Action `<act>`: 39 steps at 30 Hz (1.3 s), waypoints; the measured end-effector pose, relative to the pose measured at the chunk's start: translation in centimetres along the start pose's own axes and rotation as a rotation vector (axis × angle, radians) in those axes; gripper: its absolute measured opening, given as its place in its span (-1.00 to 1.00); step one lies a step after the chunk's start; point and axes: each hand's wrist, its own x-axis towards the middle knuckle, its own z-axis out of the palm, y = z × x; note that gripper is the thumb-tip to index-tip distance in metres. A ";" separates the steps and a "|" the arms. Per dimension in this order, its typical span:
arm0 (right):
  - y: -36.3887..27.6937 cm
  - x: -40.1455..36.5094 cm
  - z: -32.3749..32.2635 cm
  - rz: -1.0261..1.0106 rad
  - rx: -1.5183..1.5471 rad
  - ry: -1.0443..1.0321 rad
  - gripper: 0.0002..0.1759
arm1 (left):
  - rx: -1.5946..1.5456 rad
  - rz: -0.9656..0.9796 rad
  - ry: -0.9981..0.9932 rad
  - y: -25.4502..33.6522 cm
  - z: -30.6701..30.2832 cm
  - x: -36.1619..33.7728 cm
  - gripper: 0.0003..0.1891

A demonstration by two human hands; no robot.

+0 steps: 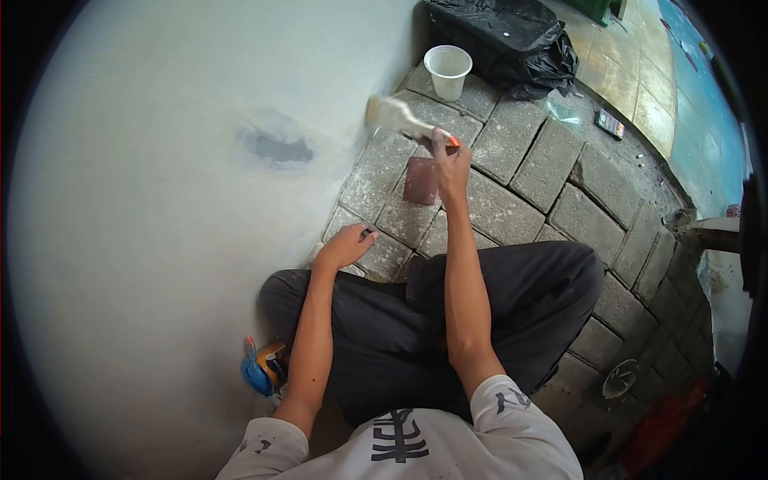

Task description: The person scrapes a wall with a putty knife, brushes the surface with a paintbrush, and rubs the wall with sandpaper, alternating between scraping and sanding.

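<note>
My right hand (452,166) is closed round the handle of a paintbrush (410,122), whose orange handle end shows at my fingers. The pale, blurred bristles point left, right by the foot of the white wall (160,176). Low beside the wall, my left hand (346,246) has its fingers curled in; something greyish shows at the fingertips, and I cannot tell what it is. A reddish-brown square of sandpaper (420,181) lies on the paving blocks just under my right wrist. On the wall is a grey patch (280,149) with a smeared pale edge.
A white plastic cup (448,70) stands by the wall, beside a black plastic bag (512,40). Near my left leg are blue and orange items (260,370). A small packet (610,124) lies by the tiled edge; a clear round container (620,378) sits to the right.
</note>
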 end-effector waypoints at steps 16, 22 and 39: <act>-3.4 -0.8 0.2 0.185 0.139 -0.346 -0.60 | 0.090 0.001 -0.003 -0.8 0.0 0.1 -0.62; -1.9 -0.6 -0.1 0.150 0.116 -0.220 -0.58 | 0.020 0.037 0.006 -0.3 -0.1 -0.2 -0.59; -2.1 -9.8 5.0 -0.120 -0.520 -0.301 -0.74 | 0.135 0.100 0.028 -1.0 0.4 0.1 -0.52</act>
